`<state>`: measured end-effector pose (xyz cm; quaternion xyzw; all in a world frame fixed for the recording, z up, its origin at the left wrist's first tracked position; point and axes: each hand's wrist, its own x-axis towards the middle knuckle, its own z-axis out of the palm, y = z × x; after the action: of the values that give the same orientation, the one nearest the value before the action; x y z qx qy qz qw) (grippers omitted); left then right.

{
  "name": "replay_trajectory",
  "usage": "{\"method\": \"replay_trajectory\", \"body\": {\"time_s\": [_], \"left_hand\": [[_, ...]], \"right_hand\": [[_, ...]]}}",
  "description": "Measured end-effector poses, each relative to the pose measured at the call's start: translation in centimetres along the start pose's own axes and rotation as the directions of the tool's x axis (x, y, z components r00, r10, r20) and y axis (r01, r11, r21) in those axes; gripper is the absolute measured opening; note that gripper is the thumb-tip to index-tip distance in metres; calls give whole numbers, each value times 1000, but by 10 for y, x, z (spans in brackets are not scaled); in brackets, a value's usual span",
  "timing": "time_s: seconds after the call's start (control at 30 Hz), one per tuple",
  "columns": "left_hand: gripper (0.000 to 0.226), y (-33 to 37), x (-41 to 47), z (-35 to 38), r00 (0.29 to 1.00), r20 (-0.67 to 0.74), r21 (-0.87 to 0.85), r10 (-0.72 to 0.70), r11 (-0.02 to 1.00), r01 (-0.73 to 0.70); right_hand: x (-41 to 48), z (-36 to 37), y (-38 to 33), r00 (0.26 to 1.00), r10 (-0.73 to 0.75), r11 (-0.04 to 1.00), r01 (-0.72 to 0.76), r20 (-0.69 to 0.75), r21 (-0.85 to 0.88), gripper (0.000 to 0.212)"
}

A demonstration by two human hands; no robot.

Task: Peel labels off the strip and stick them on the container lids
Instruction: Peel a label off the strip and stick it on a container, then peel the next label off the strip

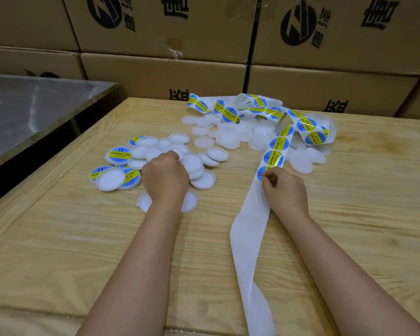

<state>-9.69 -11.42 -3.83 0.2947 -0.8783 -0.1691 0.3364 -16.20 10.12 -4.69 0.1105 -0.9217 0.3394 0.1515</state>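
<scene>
While R hand (285,192) pinches strip label (260,172), L hand (165,180) atop lids (193,163), grip unclear.

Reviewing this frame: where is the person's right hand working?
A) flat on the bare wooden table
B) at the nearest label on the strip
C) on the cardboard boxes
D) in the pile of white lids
B: the right hand pinches at the edge of the nearest blue-and-yellow label, just where the strip's bare backing begins. It is the left hand that is at the white lids.
</scene>
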Motion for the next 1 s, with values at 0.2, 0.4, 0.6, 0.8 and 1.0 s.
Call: {"method": "replay_trajectory", "body": {"time_s": [0.2, 0.4, 0.6, 0.8, 1.0], "left_hand": [[27, 2, -1, 0, 998, -46, 48, 40, 998, -38], [20, 40, -25, -2, 846, -119, -308, 520, 790, -530], [36, 59, -52, 14, 546, 386, -427, 744, 669, -609], [30, 55, -51, 21, 562, 437, -409, 702, 712, -571], [48, 54, -51, 25, 665, 457, -330, 591, 807, -490]], "right_hand": [[4, 1, 3, 999, -6, 1000, 7, -44, 26, 21], [6, 4, 6, 996, -52, 996, 56, 67, -62, 39], [8, 2, 10, 999, -45, 996, 43, 27, 82, 32], [31, -16, 38, 989, -46, 996, 35, -142, -77, 41], [32, -13, 55, 995, 27, 963, -1, 95, -268, 46]]}}
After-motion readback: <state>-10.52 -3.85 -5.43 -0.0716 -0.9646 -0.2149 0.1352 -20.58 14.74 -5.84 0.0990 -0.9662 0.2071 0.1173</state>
